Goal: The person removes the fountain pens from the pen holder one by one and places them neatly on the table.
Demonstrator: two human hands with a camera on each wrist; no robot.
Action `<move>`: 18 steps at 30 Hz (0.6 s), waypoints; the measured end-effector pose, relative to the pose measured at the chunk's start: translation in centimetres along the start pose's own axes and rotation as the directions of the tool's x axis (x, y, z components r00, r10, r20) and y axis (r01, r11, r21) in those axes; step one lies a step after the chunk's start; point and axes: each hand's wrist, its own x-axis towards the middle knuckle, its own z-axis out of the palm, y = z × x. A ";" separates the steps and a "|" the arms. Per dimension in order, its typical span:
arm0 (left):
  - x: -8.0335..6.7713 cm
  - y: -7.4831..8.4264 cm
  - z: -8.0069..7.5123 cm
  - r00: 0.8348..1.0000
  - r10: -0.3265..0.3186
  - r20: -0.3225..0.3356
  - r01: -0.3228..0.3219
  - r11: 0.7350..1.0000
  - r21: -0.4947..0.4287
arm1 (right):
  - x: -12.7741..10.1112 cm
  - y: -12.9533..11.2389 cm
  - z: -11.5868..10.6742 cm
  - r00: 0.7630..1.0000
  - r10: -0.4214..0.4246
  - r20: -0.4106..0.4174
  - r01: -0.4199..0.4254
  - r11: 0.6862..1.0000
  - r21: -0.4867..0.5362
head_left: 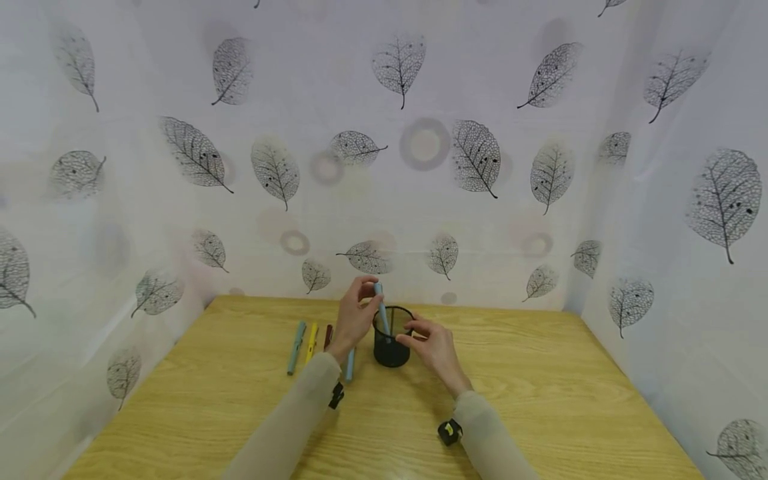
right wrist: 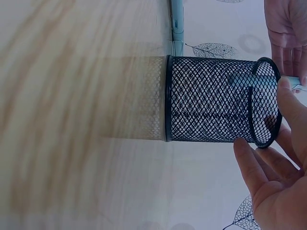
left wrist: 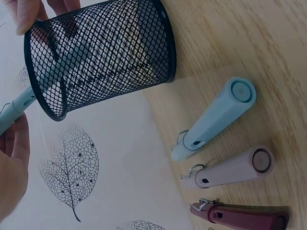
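A black mesh pen holder (head_left: 392, 353) stands upright on the table. My left hand (head_left: 354, 320) pinches a light blue pen (head_left: 383, 313) by its upper part, above the holder's left side. The pen's lower end is inside the holder, showing through the mesh in the left wrist view and still short of the bottom. At the holder's right side, my right hand (head_left: 438, 350) holds the rim between thumb and fingers. Beside the holder lies another light blue pen (left wrist: 216, 120), then a pale pink pen (left wrist: 230, 170) and a dark red pen (left wrist: 244, 216).
Farther left on the wooden table (head_left: 510, 387) are a yellow pen (head_left: 312, 340) and a grey-green pen (head_left: 297, 348), in a row with the others. My left forearm partly covers this row. A white curtain (head_left: 360, 220) with leaf prints surrounds the table's back and sides.
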 end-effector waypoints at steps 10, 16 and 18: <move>0.0 1.1 -0.2 1.000 0.013 -0.020 -0.013 1.000 -0.015 | 0.0 0.2 0.1 1.000 0.000 -0.003 0.000 1.000 0.011; 0.7 0.2 -0.5 0.994 0.003 -0.110 -0.010 0.998 -0.061 | 0.0 0.0 0.1 1.000 0.002 -0.004 -0.002 1.000 0.005; 0.9 0.3 -0.7 0.992 0.004 -0.129 -0.014 0.997 -0.072 | -0.1 -0.1 0.1 1.000 0.002 -0.005 -0.002 1.000 0.004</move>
